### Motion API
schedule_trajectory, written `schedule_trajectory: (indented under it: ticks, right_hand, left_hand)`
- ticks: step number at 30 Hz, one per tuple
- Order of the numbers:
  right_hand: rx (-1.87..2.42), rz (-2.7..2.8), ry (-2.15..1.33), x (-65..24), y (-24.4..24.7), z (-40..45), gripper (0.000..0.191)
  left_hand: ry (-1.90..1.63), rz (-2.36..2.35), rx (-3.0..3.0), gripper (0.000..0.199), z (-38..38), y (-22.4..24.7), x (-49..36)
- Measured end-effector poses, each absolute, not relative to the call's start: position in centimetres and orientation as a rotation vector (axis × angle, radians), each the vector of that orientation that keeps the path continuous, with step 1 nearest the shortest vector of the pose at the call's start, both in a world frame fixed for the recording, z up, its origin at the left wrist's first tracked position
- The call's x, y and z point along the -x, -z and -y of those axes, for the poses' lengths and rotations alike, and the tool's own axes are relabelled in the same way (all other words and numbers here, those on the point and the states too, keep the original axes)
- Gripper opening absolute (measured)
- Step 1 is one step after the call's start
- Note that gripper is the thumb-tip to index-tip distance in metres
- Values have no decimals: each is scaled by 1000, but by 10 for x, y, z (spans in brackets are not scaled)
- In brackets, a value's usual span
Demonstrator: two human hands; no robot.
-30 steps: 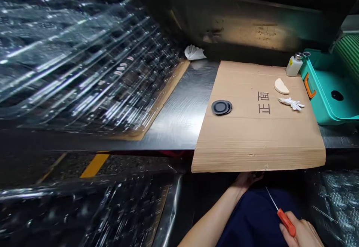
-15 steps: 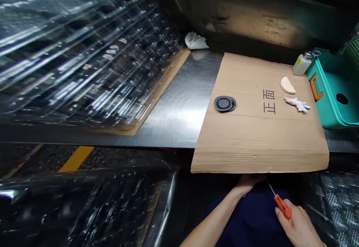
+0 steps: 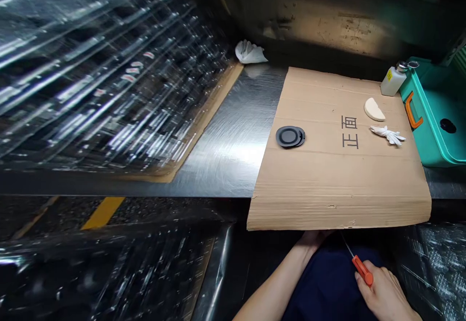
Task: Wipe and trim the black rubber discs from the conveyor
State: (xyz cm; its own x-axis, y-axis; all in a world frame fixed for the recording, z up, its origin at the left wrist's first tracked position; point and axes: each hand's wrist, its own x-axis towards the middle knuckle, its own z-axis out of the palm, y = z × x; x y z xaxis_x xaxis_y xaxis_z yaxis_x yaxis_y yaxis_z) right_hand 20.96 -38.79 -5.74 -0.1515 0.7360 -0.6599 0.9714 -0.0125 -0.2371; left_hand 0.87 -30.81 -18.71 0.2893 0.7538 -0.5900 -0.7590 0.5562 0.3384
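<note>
Cardboard sheet (image 3: 338, 190), right hand (image 3: 382, 289) clutching orange awl (image 3: 362, 270)

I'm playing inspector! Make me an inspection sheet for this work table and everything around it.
Surface: brushed steel table, with a cardboard sheet printed with dark characters hanging over its front edge.
Job's things: orange-handled pick, its thin metal tip pointing toward the cardboard sheet.
Clutter: black round discs, cream half-round piece and white gloves on the cardboard; crumpled white cloth behind it.
Hands: right hand grips the pick; left hand sits at the cardboard's front edge, partly hidden.
Cables: nothing seen.
Surroundings: teal bin, small white bottle, clear plastic trays, yellow floor line.
</note>
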Motion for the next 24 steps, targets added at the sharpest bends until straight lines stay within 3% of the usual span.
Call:
schedule_trajectory:
  ticks: [13, 17, 24]
  right_hand:
    - [-1896, -1901, 1128, -211, 37, 380, 32]
    - [-1897, -1931, 1113, -211, 35, 381, 31]
    - [-1852, -1943, 1069, -210, 46, 392, 28]
  left_hand:
    - [-994, -1062, -271, 50, 322, 188, -25]
    - [-876, -1075, -430, 42, 329, 193, -26]
    - [-969, -1184, -122, 42, 323, 202, -23]
